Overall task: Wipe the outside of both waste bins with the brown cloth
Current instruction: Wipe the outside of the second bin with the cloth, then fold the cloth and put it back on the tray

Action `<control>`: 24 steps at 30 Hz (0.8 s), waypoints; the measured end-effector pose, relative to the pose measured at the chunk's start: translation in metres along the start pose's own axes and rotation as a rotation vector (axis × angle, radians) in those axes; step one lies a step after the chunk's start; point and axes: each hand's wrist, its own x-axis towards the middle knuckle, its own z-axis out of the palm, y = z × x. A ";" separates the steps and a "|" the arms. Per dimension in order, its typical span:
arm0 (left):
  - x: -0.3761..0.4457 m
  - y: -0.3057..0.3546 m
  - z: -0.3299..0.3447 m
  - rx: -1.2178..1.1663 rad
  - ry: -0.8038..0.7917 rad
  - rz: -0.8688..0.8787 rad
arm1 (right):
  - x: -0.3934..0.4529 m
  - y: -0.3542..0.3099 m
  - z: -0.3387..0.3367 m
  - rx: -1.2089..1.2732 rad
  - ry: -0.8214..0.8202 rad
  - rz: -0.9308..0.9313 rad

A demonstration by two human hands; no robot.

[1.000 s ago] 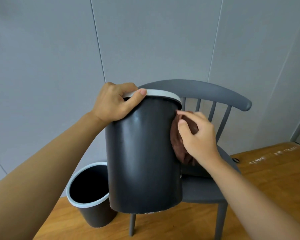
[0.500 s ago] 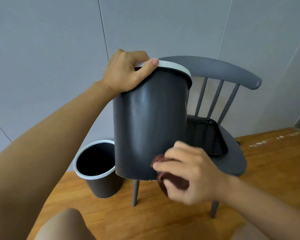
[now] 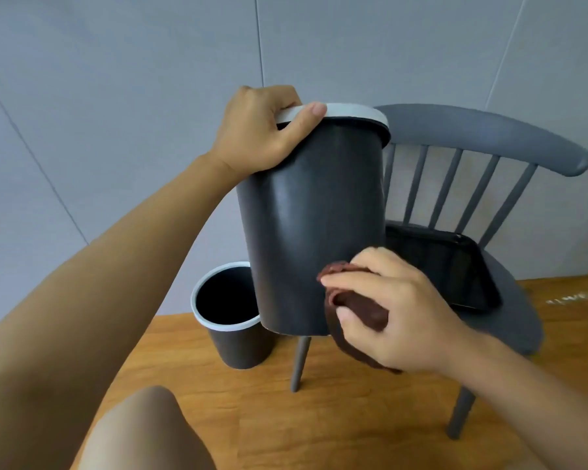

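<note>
A dark grey waste bin point(image 3: 306, 215) with a white rim is held up in the air, a little tilted. My left hand point(image 3: 262, 134) grips its rim at the top left, thumb over the white edge. My right hand point(image 3: 391, 310) holds the brown cloth point(image 3: 360, 310) bunched against the bin's lower right side, near its bottom edge. A second waste bin point(image 3: 238, 344), the same dark grey with a white rim, stands upright on the wooden floor point(image 3: 353, 418) below and to the left, its mouth open.
A grey spindle-back chair point(image 3: 510, 320) stands right behind the lifted bin, with a black tray point(image 3: 455, 266) on its seat. A grey panelled wall point(image 3: 116, 96) closes the back. My knee point(image 3: 143, 432) shows at the bottom edge.
My right hand has carried the cloth from the bin's upper right side down to its lower right edge. The bin has been lifted a little higher.
</note>
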 end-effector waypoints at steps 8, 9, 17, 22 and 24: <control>-0.049 -0.060 -0.095 0.227 -0.010 -0.076 | 0.027 -0.023 0.055 0.311 0.112 0.074; -0.057 -0.067 -0.108 0.250 -0.020 -0.092 | 0.037 -0.024 0.063 0.330 0.123 0.095; -0.150 -0.150 -0.169 0.472 -0.315 -0.250 | 0.074 -0.032 0.145 0.423 0.052 0.186; -0.232 -0.209 -0.160 0.535 -0.403 -0.428 | 0.091 -0.041 0.216 0.460 -0.070 0.257; -0.262 -0.229 -0.151 0.491 -0.424 -0.531 | 0.104 -0.047 0.251 0.461 -0.139 0.283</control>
